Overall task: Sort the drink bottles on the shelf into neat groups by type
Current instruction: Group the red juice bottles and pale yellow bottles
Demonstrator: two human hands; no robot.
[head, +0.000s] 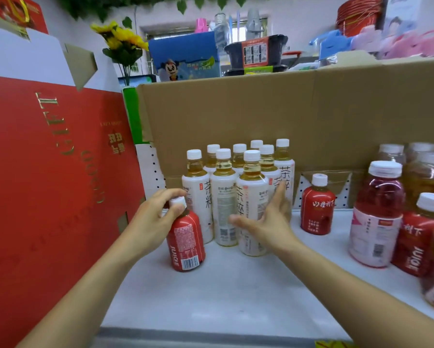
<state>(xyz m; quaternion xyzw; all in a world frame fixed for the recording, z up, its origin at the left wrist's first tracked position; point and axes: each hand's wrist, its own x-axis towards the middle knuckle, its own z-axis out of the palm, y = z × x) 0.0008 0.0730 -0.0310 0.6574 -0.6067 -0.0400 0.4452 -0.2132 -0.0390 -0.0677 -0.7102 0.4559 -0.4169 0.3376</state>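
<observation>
White shelf [236, 285] fills the lower middle of the frame, and the drinks stand on it; at the centre we see a tight cluster of tea bottles [223, 197], white-labelled and white-capped, backed against a cardboard box [286, 109]; our left hand [158, 214], lower left of centre, curls its fingers round the cap and neck of a small red juice bottle [187, 242]; that bottle stands upright on the shelf just beside the leftmost tea bottle, touching it or nearly so, we cannot tell which; our right hand [268, 217] is spread flat, fingers straight and thumb out, laid against the front of the cluster and holding nothing; right of the cluster, apart from it, stands a second juice bottle [317, 209]; further right we find a big red bottle [376, 217] with a pink label, and a third juice bottle [419, 237] just beside it at the lower right; amber bottles [426, 177] crowd the right edge behind them; a red gift box [47, 159] walls off the left of the frame; sunflowers [121, 38] show at the upper left.
</observation>
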